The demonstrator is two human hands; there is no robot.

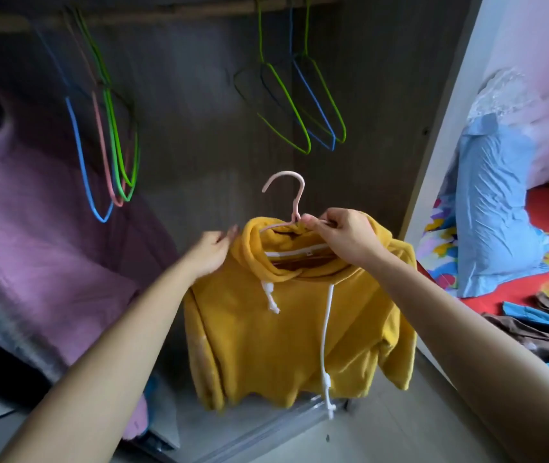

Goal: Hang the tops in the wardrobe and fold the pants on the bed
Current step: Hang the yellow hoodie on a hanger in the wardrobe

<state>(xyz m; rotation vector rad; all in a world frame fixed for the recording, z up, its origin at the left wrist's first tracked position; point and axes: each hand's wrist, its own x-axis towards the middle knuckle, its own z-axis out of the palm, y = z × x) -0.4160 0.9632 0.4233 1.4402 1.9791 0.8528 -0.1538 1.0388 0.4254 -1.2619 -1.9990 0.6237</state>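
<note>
Hoodie (pixel 286 335) is already on the pink hanger (pixel 299 199), held out in front of the open wardrobe and well below the rail (pixel 166 14), so the actual hanging isn't done yet. Right hand (pixel 343 238) pinches the hanger just beside the hook, with some hood fabric bunched under it. Left hand (pixel 213 250) is flat-fingered at the hood's other side, too blurry to say if it's touching. My worry is that the thick hood looks lopsided and could slide off one arm on the way up, and the long drawstring (pixel 325 329) might snag. There's an open stretch of rail between the left bunch of wire hangers (pixel 112 138) and the right bunch (pixel 300 105). Lower down, the purple blanket (pixel 32 228) crowds the left and the wardrobe's side panel (pixel 440 128) closes off the right.
</note>
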